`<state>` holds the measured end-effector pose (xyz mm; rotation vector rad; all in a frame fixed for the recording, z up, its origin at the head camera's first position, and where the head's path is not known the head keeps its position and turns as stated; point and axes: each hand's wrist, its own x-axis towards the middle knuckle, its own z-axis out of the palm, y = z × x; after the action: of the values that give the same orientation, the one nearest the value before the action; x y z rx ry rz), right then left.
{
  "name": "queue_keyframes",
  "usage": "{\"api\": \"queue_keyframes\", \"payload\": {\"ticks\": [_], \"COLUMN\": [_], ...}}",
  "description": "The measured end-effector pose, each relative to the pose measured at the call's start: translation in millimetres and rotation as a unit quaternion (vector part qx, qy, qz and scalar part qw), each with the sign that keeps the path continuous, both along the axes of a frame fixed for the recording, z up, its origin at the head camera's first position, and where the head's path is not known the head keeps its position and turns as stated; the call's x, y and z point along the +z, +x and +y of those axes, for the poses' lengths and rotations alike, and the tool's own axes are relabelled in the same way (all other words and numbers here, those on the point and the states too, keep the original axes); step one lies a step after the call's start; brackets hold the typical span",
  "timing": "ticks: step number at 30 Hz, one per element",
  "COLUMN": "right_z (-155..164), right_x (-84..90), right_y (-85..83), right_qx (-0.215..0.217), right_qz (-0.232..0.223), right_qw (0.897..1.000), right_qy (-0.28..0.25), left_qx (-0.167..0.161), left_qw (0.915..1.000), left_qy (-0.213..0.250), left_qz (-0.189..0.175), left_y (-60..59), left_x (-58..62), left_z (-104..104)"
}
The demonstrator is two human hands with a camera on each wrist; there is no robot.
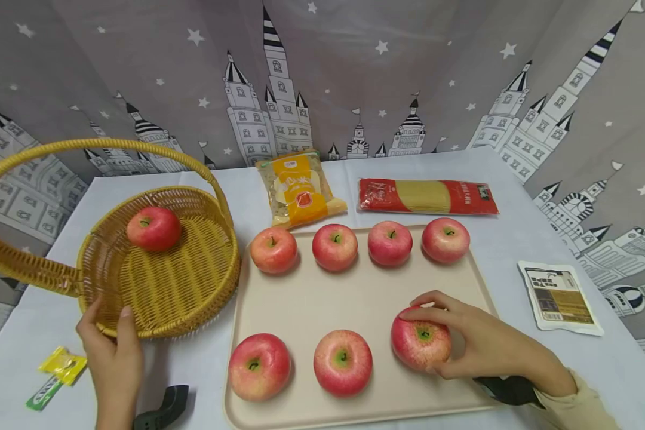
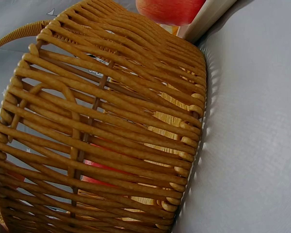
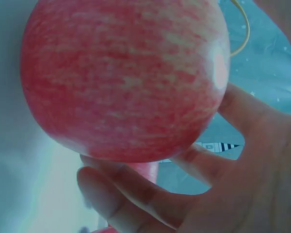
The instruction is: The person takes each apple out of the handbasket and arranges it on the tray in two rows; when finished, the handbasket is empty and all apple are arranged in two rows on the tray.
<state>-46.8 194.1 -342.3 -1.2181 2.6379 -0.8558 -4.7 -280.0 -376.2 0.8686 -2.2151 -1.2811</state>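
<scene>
My right hand (image 1: 464, 340) grips a red apple (image 1: 418, 347) at the near right of a beige tray (image 1: 312, 304), fingers curled over its top and side. In the right wrist view the apple (image 3: 121, 77) fills the frame with my fingers (image 3: 136, 194) wrapped under it. My left hand (image 1: 110, 334) holds the near rim of a wicker basket (image 1: 166, 286), thumb on the rim. One apple (image 1: 153, 228) lies inside the basket. The left wrist view shows the basket wall (image 2: 111, 121) up close, with red (image 2: 99, 167) showing through the weave.
Several more apples sit on the tray, in a far row (image 1: 334, 246) and a near row (image 1: 342, 361). Behind the tray lie a yellow packet (image 1: 301, 190) and a red noodle packet (image 1: 427, 196). A white sachet (image 1: 561, 297) lies right, small wrappers (image 1: 59, 373) lie near left.
</scene>
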Motion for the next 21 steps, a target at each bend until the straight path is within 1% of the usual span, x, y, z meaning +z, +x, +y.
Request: {"api": "queue_keyframes", "payload": {"ticks": [2,6,11,14,17,21], "right_z": [2,3,6,8,7,0], "right_x": [-4.6,-9.3,-6.0,2.8,16.4,35.1], "right_y": [7.7,18.2,21.7,16.5,4.8,-16.5], "right_qx": [-0.012,-0.032,-0.03,-0.044,-0.062,-0.045], "right_qz": [-0.006,-0.018,-0.017,-0.009,0.005,0.028], "right_qw": [1.0,0.999,0.998,0.996,0.995,0.997], "right_qy": [0.008,0.031,0.06,0.071,0.073,0.059], "left_qx": [0.0,0.0,-0.002,-0.001,0.003,0.002], "left_qw": [1.0,1.0,1.0,1.0,1.0,0.9999], "left_qy": [0.001,-0.001,-0.005,-0.002,0.001,0.002], "left_qz": [-0.007,-0.008,0.0,0.001,0.006,0.016], "left_y": [0.5,-0.2,-1.1,-1.3,-1.0,-1.3], "left_x": [-0.4,-0.5,-0.7,-1.3,-2.0,-3.1], "left_z": [0,0,-1,-1,0,1]}}
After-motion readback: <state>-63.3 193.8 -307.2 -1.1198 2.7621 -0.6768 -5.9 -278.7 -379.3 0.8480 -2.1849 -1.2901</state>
